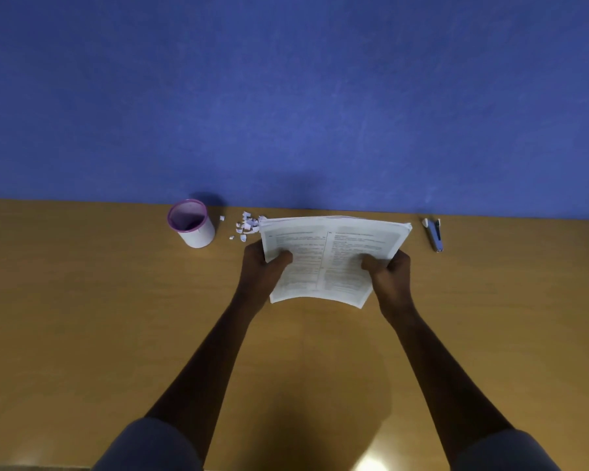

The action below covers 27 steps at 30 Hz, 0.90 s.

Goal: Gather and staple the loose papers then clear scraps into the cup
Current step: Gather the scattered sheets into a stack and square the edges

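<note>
A stack of printed papers [327, 256] is held up off the wooden table, its far edge tipped toward the wall. My left hand [259, 270] grips the stack's left side, thumb on top of the page. My right hand [390, 275] grips the right side the same way. Several small white paper scraps [247, 226] lie on the table just left of the stack's far corner. A white cup with a purple rim [191, 223] stands upright left of the scraps. A blue stapler [434, 233] lies on the table to the right of the papers.
The wooden table [82, 317] runs up to a blue wall [286, 96] right behind the cup, scraps and stapler. Both forearms reach in from the bottom of the view.
</note>
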Each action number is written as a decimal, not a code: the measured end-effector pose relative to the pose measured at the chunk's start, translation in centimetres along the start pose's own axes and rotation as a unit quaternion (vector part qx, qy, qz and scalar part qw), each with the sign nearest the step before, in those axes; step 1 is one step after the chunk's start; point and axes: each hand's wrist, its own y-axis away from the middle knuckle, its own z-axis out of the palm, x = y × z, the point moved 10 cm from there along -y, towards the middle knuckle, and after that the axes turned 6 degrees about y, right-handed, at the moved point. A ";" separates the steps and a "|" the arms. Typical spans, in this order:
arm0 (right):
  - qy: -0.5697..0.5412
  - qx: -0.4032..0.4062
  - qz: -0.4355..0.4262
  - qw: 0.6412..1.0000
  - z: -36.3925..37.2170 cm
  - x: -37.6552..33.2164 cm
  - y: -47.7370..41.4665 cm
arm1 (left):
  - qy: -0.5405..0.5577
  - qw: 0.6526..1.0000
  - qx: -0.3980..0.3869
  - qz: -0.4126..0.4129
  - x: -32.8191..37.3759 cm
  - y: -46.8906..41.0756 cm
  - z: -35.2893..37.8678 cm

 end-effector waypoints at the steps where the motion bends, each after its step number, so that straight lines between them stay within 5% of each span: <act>1: 0.000 0.001 0.008 1.000 0.0 0.4 0.0 | -0.002 1.000 0.002 -0.010 -0.5 0.1 0.1; 10: 0.012 -0.012 0.014 1.000 0.2 1.9 0.0 | -0.005 0.999 0.035 -0.018 -2.4 0.5 -0.2; 18: 0.225 0.013 -0.105 0.969 -0.6 -1.4 -0.4 | -0.058 0.995 0.074 0.012 -2.9 0.0 -1.5; 21: 0.323 -0.014 -0.202 0.925 -0.2 -6.6 -0.9 | 0.004 0.991 0.128 0.036 -0.8 -0.2 -3.7; 23: 0.411 -0.039 -0.263 0.872 0.7 -9.3 -0.8 | -0.055 0.980 0.158 0.109 2.2 0.1 -5.5; 27: 0.543 -0.097 -0.323 0.769 2.9 -11.0 -0.3 | -0.222 0.948 0.035 0.226 7.0 0.3 -2.8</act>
